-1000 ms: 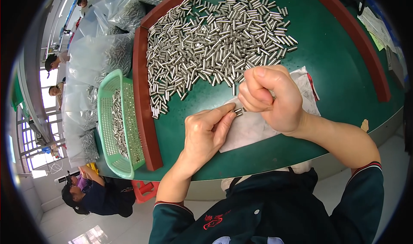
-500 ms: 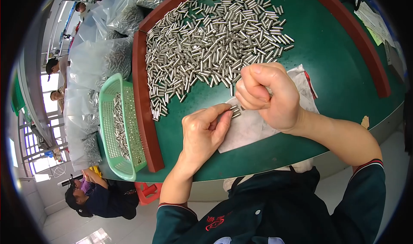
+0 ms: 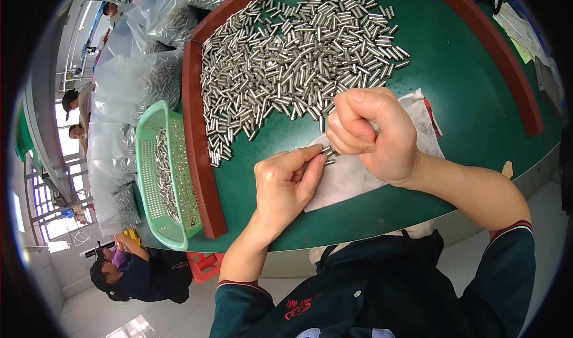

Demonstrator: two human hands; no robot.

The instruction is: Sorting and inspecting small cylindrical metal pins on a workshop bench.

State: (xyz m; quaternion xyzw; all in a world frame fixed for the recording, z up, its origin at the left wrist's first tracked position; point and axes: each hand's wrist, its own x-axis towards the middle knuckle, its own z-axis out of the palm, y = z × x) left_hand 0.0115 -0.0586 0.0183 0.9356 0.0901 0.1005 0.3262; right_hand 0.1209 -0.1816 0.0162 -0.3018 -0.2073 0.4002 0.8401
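Thumb and forefinger of my left hand are pinched on a few short, shiny metal pins over a smudged white cloth. Just to the right, my right hand is curled into a fist above the same cloth. Whatever lies inside that fist is hidden by its fingers. Beyond both hands spreads a large heap of loose metal pins on the green tabletop.
Dark red rails border the tabletop. Left of the rail stands a light green perforated basket partly filled with pins. Clear plastic bags of metal parts line the far left. Papers lie at the right; other people sit at the left.
My left hand has shifted very slightly to the right, and the pins at its fingertips sit a little differently. My right fist has hardly moved.
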